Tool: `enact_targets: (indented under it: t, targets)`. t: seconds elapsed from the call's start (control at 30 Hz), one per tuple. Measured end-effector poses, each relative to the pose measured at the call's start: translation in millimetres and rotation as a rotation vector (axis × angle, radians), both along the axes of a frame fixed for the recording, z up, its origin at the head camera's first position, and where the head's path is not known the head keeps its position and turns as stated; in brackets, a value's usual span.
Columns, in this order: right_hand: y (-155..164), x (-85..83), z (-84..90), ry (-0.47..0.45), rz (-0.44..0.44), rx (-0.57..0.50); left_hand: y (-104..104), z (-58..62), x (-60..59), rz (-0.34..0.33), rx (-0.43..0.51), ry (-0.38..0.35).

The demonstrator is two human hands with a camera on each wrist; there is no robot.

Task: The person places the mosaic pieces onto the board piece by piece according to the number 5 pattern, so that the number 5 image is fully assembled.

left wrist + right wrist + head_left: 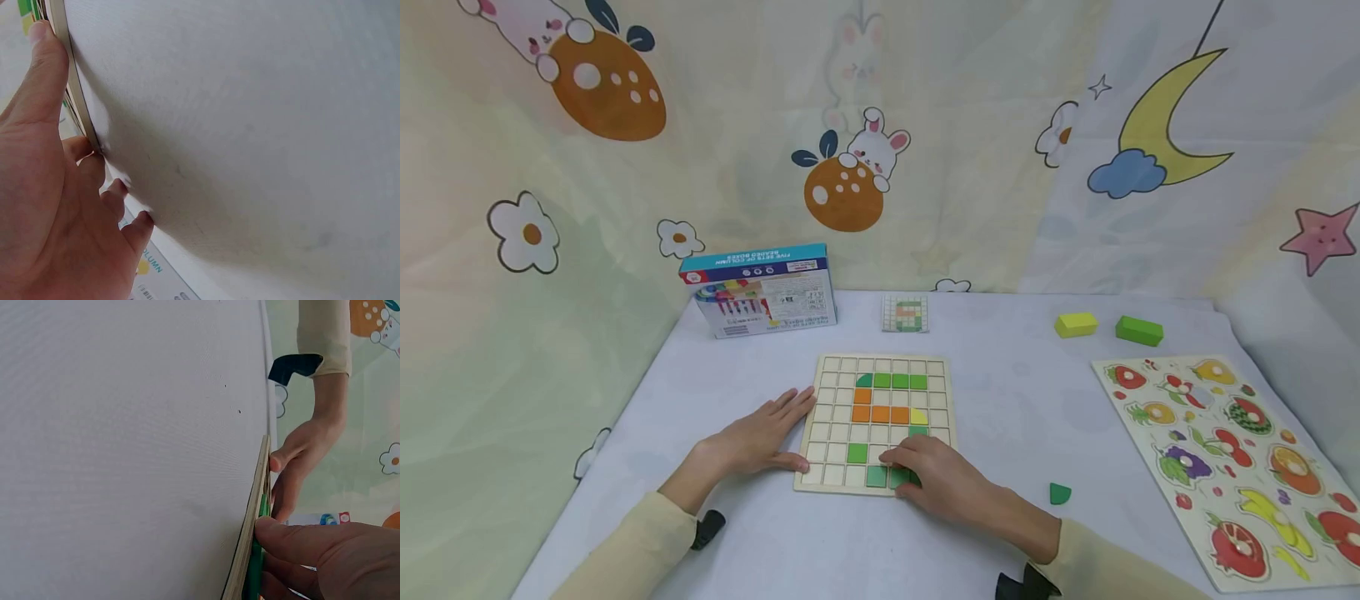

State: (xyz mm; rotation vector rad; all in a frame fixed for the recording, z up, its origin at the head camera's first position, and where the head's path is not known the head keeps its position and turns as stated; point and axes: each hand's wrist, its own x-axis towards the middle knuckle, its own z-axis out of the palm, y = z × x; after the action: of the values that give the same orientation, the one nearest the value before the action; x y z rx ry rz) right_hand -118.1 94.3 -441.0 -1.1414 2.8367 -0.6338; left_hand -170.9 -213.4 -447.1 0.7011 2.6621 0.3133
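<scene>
A wooden grid board [835,433] lies on the table, with green, orange and yellow tiles in several cells. My left hand [748,437] holds its left edge, fingers extended, thumb near the lower corner; in the left wrist view the thumb and fingertips meet the rim. My right hand [943,479] bends over the lower right of the board. Its thumb and fingers pinch a green tile [898,477] in the bottom row, beside another green tile [876,476]. In the right wrist view, the thumb presses against green at the board's edge [253,506]. The hand covers nearby cells.
A loose green rounded piece [1060,493] lies right of the right hand. Behind the board stand a box [767,292] and a small pattern card [905,314]. Yellow [1076,324] and green blocks [1139,331] sit at back right, above a fruit-picture board [1210,425].
</scene>
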Motion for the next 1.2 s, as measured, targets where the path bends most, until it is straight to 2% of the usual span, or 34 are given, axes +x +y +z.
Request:
enact_targets:
  t: [0.53,0.7,0.8,0.9,1.0,1.1,1.2]
  targets:
    - [2,-3.4,-5.8,-0.048,-0.041,-0.060,0,1.0,-0.4,-0.012,0.015,-0.002]
    - [4,-4.8,-2.9,-0.099,-0.029,-0.080,1,1.0,0.8,0.001,0.008,-0.007]
    - [12,-2.1,2.6,-0.122,-0.074,-0.088,2,-0.1,2.2,0.003,0.013,-0.011]
    - [34,0.2,7.8,-0.111,-0.150,-0.124,2,-1.4,2.9,-0.007,0.016,0.001]
    - [71,0.4,10.0,-0.090,-0.202,-0.128,2,-1.1,2.8,-0.014,0.020,0.007]
    - [118,1.9,10.4,-0.066,-0.180,-0.093,1,0.6,1.8,-0.014,0.014,0.005]
    - [162,6.3,8.7,-0.059,-0.117,-0.064,-1,2.2,0.3,-0.013,0.011,0.005]
